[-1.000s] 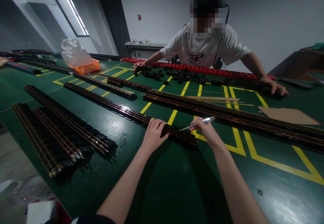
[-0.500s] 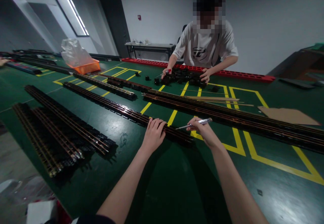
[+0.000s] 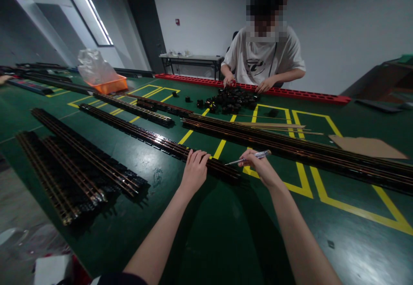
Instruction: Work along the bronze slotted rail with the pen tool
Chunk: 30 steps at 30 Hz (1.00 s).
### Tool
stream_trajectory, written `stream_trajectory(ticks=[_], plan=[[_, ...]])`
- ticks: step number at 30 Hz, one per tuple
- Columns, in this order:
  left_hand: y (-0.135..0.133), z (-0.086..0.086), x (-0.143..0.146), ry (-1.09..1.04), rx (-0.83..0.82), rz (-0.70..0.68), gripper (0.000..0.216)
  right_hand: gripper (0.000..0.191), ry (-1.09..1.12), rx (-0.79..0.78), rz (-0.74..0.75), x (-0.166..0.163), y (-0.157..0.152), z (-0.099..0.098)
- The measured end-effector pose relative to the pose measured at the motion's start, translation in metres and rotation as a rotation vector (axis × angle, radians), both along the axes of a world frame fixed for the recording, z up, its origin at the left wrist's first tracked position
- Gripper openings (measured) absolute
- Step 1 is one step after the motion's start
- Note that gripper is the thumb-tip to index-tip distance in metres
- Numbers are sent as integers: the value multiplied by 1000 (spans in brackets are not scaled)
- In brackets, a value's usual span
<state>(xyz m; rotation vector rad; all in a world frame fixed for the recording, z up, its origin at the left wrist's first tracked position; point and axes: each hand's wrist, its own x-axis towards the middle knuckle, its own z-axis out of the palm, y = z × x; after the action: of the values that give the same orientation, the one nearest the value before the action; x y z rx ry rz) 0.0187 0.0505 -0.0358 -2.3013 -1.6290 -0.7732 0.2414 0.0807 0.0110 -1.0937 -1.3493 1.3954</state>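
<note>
A long black strip with copper-coloured bars [image 3: 161,141] runs diagonally across the green table. My left hand [image 3: 195,168] grips it near its right end, fingers laid over the top and far side. In my right hand [image 3: 254,164] is a screwdriver [image 3: 263,153] with a clear handle, held between thumb and fingers. Its thin shaft points left, and the tip is at the strip just right of my left hand; whether it touches the bars I cannot tell.
More black strips [image 3: 87,151] lie at the left, and a longer bundle [image 3: 290,147] stretches to the right. Across the table a co-worker [image 3: 263,57] handles a pile of small black parts [image 3: 235,100]. An orange bin [image 3: 111,85] with a plastic bag stands back left, near a red slotted rail [image 3: 193,78].
The strip has slid slightly left, together with my left hand. My right hand has hardly moved. The co-worker's hands have drawn back to the pile's far edge.
</note>
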Motion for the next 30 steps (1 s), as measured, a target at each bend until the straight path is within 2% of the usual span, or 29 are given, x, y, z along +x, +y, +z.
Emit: stream_trajectory(ticks=[12,30], plan=[[0,-2,0,13,13,43,37,15,16,-5,3,2,0,1],[1,-3,-2,4,-7,29,37,15,5,-5,-32,9,2,1]])
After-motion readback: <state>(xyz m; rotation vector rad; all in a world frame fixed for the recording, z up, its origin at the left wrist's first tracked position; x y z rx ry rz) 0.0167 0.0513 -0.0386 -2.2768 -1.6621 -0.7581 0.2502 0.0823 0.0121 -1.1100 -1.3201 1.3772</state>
